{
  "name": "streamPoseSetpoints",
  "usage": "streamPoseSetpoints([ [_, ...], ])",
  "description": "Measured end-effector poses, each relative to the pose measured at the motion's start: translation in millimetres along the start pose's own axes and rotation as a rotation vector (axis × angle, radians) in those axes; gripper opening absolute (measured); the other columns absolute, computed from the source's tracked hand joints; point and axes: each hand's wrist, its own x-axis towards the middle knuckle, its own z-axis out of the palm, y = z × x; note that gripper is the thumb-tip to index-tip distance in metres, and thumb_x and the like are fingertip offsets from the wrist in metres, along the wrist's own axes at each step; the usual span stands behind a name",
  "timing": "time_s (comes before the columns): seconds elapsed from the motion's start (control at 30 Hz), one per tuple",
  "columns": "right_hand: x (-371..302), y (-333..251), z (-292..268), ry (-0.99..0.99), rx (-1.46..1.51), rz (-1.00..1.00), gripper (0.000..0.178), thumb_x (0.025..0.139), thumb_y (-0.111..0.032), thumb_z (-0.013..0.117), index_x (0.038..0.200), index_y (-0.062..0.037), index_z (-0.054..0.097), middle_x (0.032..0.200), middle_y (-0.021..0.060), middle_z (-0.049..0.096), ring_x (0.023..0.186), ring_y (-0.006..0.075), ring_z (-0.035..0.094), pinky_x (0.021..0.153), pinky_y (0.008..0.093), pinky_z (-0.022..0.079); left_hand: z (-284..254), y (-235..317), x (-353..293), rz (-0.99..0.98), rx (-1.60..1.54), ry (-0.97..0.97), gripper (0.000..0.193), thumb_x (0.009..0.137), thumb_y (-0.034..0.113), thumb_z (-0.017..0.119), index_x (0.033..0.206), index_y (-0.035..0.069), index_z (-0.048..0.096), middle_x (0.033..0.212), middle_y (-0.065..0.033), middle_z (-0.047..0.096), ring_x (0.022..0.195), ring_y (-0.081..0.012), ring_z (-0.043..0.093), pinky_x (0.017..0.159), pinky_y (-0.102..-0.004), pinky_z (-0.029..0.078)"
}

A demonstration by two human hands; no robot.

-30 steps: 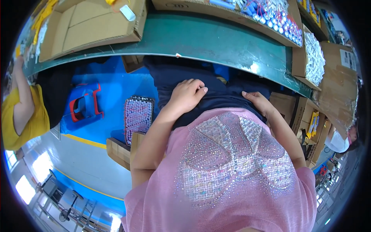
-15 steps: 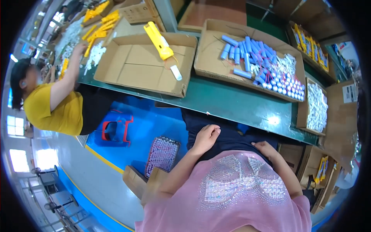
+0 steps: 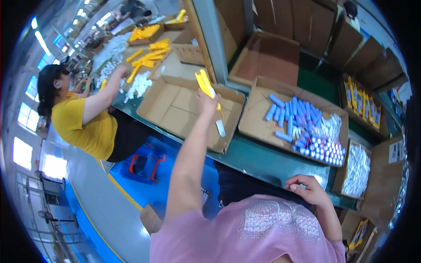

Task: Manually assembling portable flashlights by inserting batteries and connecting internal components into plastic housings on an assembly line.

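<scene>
The left hand reaches far, fingers pinching the yellow tool; it may slip into the cardboard tray. The right hand rests with curled, empty fingers.

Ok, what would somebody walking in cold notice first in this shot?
Probably the left hand stretched out to a yellow tool over the flat cardboard tray on the green bench. Next, the box of blue tubes to its right. The right hand stays curled near the pink shirt, and a co-worker in yellow sits to the left.
</scene>
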Motion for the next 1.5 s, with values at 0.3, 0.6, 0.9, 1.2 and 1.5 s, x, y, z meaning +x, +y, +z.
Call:
streamPoseSetpoints([
  [0.3, 79.6, -44.5, -22.2, 0.297, -0.28, -0.494, 0.045, 0.069, -0.02, 0.063, 0.107, -0.0019, 0.048, 0.108, 0.0116, 0.05, 0.1, 0.0207, 0.047, 0.085, 0.0323, 0.037, -46.4, 72.7, -55.8, 0.056, -0.992, -0.405, 0.05, 0.071, 0.003, 0.048, 0.118, 0.006, 0.028, 0.098, -0.0093, 0.049, 0.08, -0.0141, 0.052, 0.069, -0.026, 0.043],
  [0.6, 122.5, -40.0, -20.7, -0.319, 0.194, -0.208, 0.035, 0.073, -0.012, 0.064, 0.103, 0.0003, 0.05, 0.092, 0.0053, 0.056, 0.091, 0.0122, 0.05, 0.08, 0.0258, 0.038, -62.8, 159.0, -133.1, 0.442, -0.964, -0.975, 0.071, 0.07, 0.004, 0.05, 0.129, 0.005, 0.011, 0.109, -0.0129, 0.043, 0.092, -0.0168, 0.047, 0.079, -0.0297, 0.04],
  [0.9, 85.2, -44.1, -56.6, 0.551, -1.109, -0.362, 0.022, 0.064, -0.005, 0.056, 0.085, -0.0089, 0.06, 0.074, 0.0091, 0.045, 0.074, 0.0274, 0.048, 0.055, 0.0353, 0.042, -37.4, 124.2, -123.6, 0.569, -0.517, -0.593, 0.063, 0.071, 0.0, 0.048, 0.127, 0.005, 0.019, 0.108, -0.0121, 0.047, 0.08, -0.0144, 0.053, 0.072, -0.0266, 0.044],
  [1.2, 99.0, -63.5, -75.7, 0.912, -0.58, -0.786, 0.024, 0.069, 0.006, 0.056, 0.091, -0.003, 0.053, 0.081, 0.0124, 0.053, 0.066, 0.0231, 0.055, 0.053, 0.0291, 0.044, -8.5, 138.2, -196.0, -0.255, -1.169, -1.323, 0.045, 0.078, 0.011, 0.043, 0.118, 0.006, 0.024, 0.109, -0.0155, 0.045, 0.081, -0.0182, 0.053, 0.069, -0.0297, 0.047],
  [1.5, 96.6, -50.7, -81.2, 0.999, -0.476, -0.943, 0.019, 0.071, 0.004, 0.058, 0.085, -0.0031, 0.047, 0.075, 0.0127, 0.055, 0.065, 0.0233, 0.054, 0.052, 0.0281, 0.043, -9.4, 137.6, -191.7, -0.245, -1.297, -1.26, 0.045, 0.08, 0.011, 0.042, 0.121, 0.006, 0.024, 0.113, -0.0164, 0.045, 0.081, -0.0154, 0.053, 0.067, -0.0273, 0.046],
])
